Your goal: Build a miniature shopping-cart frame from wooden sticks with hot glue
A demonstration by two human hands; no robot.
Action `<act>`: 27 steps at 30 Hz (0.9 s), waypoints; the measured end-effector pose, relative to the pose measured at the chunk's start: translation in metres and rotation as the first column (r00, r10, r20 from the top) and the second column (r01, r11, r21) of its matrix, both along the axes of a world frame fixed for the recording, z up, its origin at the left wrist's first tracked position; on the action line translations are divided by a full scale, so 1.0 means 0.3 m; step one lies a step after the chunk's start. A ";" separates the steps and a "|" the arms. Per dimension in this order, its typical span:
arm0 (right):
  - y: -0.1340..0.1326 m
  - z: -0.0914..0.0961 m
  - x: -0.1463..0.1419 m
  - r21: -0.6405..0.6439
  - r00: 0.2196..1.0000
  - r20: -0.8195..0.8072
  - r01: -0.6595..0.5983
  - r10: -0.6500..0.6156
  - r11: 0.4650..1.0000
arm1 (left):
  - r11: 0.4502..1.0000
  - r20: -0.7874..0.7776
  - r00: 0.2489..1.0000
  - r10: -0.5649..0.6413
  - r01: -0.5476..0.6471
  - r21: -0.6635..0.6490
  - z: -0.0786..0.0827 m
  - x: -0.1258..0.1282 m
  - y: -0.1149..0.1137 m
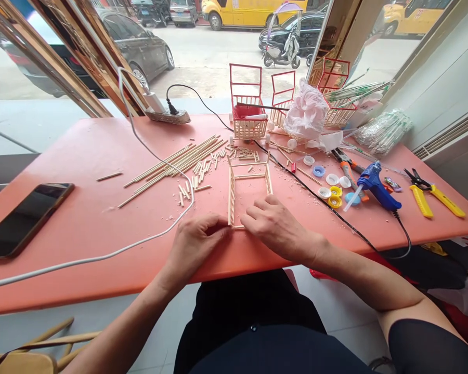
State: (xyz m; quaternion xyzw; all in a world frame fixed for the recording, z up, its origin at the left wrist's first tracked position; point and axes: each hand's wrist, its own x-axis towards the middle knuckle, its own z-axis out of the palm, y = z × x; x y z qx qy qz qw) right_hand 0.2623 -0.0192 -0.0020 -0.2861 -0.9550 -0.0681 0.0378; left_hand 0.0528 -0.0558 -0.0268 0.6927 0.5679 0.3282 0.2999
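A frame of thin wooden sticks [248,183] lies flat on the salmon-pink table [81,156], straight in front of me. My left hand [195,245] pinches the near left corner of the frame with thumb and fingers curled. My right hand [277,226] rests over the near end of the frame, its fingers bent and pressing on the bottom stick. Loose long sticks [175,162] and short cut pieces [197,179] lie just beyond my left hand.
A blue glue gun [374,186] with black cord, bottle caps [333,188], yellow-handled cutters [432,195] and pliers [347,165] lie right. Red-framed stick carts [249,111] and a plastic bag [308,111] stand at the back. A phone [25,218] lies left; a white cable [156,156] crosses the table.
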 end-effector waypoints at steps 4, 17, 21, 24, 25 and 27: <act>0.004 0.000 0.002 -0.010 1.000 -0.005 0.002 -0.002 1.000 | 0.994 -0.030 0.995 -0.099 0.100 0.043 0.017 -0.012 0.021; 0.006 -0.023 0.018 0.021 0.998 -0.053 -0.027 0.028 0.999 | 0.989 -0.060 0.995 -0.074 0.081 0.120 0.017 0.000 0.022; 0.005 -0.024 0.018 0.038 0.998 -0.052 -0.024 0.026 0.999 | 0.991 -0.045 0.998 -0.046 0.051 0.122 0.014 0.010 0.016; 0.004 -0.024 0.018 0.036 0.999 -0.046 -0.016 0.017 0.999 | 0.992 -0.043 0.999 -0.032 0.037 0.122 0.013 0.016 0.012; 0.004 -0.025 0.018 0.032 0.999 -0.046 -0.015 0.016 0.999 | 0.992 -0.044 0.999 -0.025 0.030 0.121 0.013 0.018 0.010; 0.003 -0.026 0.020 0.024 0.999 -0.050 -0.016 0.017 1.000 | 0.993 -0.044 0.999 -0.009 0.015 0.118 0.013 0.021 0.007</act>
